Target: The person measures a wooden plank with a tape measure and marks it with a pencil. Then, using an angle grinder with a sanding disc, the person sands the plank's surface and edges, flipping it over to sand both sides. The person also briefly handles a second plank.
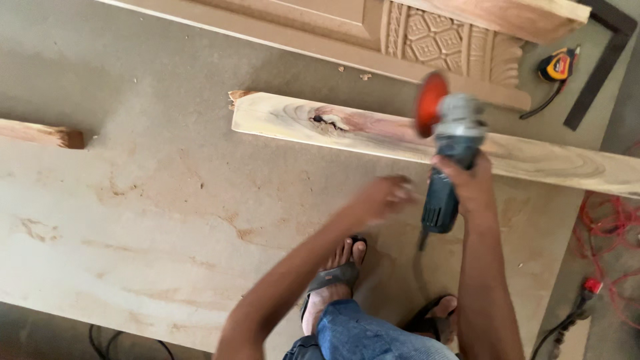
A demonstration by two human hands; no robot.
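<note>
My right hand (471, 181) grips the body of a blue-grey angle grinder (448, 160) whose orange sanding disc (430, 103) is raised on edge over a pale wooden plank (553, 160). The plank lies slanted across a large sheet of board (147, 213) on the floor, and has a dark knot near its left end. My left hand (383, 197) is blurred, held just left of the grinder with nothing in it, fingers loosely curled. Both my feet in sandals (333, 277) stand on the board below the tool.
A carved wooden door panel (433, 40) lies at the top. A yellow tape measure (559, 65) and a dark metal square (600, 67) lie at top right. Red cable (607, 227) is piled at the right edge. A short wood offcut (40, 133) sits at left.
</note>
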